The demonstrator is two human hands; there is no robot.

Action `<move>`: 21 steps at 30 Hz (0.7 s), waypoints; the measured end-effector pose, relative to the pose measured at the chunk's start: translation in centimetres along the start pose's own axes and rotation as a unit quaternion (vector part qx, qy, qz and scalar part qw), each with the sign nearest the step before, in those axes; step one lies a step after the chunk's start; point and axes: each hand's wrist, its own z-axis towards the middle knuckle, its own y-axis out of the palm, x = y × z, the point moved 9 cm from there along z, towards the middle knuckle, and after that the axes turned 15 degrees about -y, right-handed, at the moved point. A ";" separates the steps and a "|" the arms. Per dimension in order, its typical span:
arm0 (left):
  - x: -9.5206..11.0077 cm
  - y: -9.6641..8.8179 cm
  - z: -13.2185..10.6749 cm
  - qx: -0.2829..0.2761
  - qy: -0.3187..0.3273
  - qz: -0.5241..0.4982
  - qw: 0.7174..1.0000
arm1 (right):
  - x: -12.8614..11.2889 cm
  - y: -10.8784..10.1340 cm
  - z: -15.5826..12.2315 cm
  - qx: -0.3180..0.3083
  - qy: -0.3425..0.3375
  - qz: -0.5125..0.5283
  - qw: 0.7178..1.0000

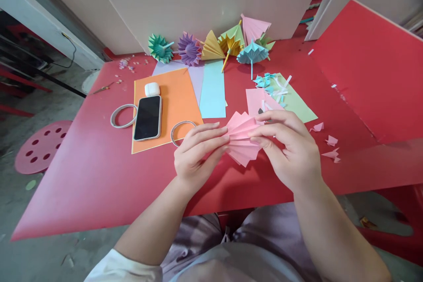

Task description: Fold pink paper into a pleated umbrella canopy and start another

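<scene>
Between my two hands, above the front of the table, is a pink pleated paper [243, 141] with its folds spread out like a fan. My left hand [202, 147] pinches its left side with the fingers closed. On the right side, my right hand [287, 145] grips the folds between thumb and fingers. Just behind the pleated paper lies a flat pink sheet [256, 100], partly covered by scraps and by my right hand. A roll of tape [175, 134] sits beside my left hand, partly hidden by it.
Several folded paper umbrellas [253, 55] line the back of the red table [132, 189]. At left, a phone [147, 118], a white earbud case [152, 89] and another tape roll [124, 116] sit on or beside orange paper [178, 92]. Small pink paper pieces [331, 140] lie right.
</scene>
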 end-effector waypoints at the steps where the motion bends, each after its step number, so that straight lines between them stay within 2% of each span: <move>1: -0.1 -0.1 0.0 0.008 -0.004 -0.006 1.000 | 0.0 -0.1 0.0 0.004 -0.002 -0.002 1.000; 9: -0.5 -0.4 0.0 0.029 -0.018 0.001 0.999 | -0.2 -0.5 0.2 0.017 -0.016 -0.013 1.000; 16: -0.2 0.6 0.2 -0.021 0.003 0.038 0.999 | -0.6 -0.4 0.4 0.006 -0.037 -0.017 0.999; 19: -0.5 0.7 0.1 -0.033 -0.021 0.033 0.999 | -0.9 -0.3 0.5 0.003 -0.054 -0.016 0.998; 21: -1.1 0.8 0.1 -0.040 -0.061 0.010 0.997 | -0.9 -0.3 0.4 0.003 -0.055 -0.016 0.998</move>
